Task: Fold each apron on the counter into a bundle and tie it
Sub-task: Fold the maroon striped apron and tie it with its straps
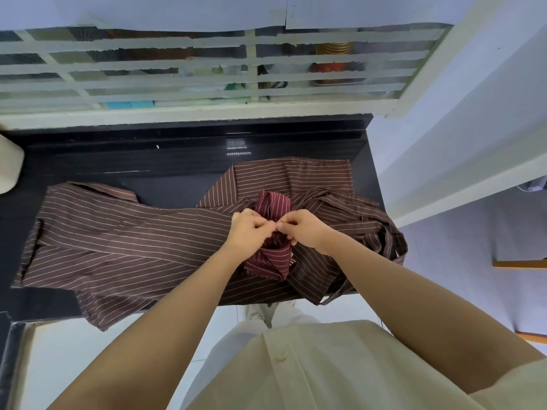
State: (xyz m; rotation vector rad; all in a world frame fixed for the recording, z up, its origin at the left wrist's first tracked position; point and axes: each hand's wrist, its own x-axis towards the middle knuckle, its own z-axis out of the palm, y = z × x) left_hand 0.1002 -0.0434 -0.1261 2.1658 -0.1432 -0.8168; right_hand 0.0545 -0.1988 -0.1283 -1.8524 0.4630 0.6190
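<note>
Tying off the maroon striped bundle, we work with the left hand and right hand knuckle to knuckle, fingers curled and pinching at its middle, whether on cloth or strap we cannot tell. It rests on the brown striped aprons spread over the black counter. We judge one apron nearly finished, while the brown ones lie unfolded.
</note>
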